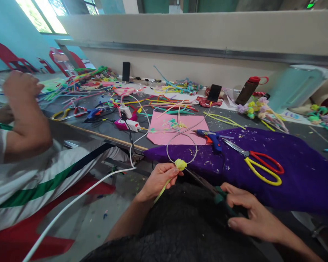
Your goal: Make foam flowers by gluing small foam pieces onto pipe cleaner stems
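My left hand point(160, 178) pinches a small yellow flower point(181, 164), seemingly made of pipe cleaner, and its pale green stem point(162, 190) hangs below my fingers. In my right hand point(248, 214) are dark green-handled scissors point(200, 179), the fingers wrapped round the grips. The blades point at the flower and their tips lie close beside it; I cannot tell whether they touch. Behind the flower, a white cable loops over a purple cloth point(262, 145). On that cloth lie larger scissors with red and yellow handles point(265, 167) and a blue glue gun point(214, 139).
A pink sheet point(158, 136) with trimmings lies ahead. Loose pipe cleaners point(177, 103), a power adapter point(129, 124), a phone point(214, 93) and a dark bottle point(246, 91) stand or lie behind. Another person's arm point(27, 112) is at left. A white cable point(79, 198) crosses the left side.
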Tool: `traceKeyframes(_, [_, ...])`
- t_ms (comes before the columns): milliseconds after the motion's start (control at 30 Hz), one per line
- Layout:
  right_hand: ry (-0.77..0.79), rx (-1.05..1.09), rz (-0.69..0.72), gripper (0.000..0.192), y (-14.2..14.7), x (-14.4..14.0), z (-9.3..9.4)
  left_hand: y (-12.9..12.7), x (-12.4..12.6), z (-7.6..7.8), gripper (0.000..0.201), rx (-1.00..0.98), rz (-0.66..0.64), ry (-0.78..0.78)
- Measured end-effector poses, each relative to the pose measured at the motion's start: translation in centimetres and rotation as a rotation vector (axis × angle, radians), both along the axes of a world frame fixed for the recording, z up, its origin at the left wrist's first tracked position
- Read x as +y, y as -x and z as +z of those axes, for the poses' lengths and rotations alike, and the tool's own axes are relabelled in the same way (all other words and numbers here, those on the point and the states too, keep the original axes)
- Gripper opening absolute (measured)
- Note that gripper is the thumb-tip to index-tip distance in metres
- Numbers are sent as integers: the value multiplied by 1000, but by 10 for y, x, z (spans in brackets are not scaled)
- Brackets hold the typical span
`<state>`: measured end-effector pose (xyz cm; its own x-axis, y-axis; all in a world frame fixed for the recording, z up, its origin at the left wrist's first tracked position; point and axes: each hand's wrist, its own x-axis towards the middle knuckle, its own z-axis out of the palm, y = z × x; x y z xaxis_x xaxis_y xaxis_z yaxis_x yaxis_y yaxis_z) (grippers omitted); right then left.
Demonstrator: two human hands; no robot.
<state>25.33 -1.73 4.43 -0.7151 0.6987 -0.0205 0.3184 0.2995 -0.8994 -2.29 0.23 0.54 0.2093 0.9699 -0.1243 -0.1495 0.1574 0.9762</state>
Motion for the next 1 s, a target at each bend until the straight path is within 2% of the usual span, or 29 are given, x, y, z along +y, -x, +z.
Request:
traceKeyframes(400, [34,30,12,24,-3,-1,-1,3,-2,2,29,185,-49,-42])
traceKeyframes(867, [70,39,27,23,-6,0,-6,7,-2,-2,32,234,-131,-80])
traceKeyframes(1000, [116,42,30,30,-9,2,-7,9,-1,-3,33,262,-139,-105])
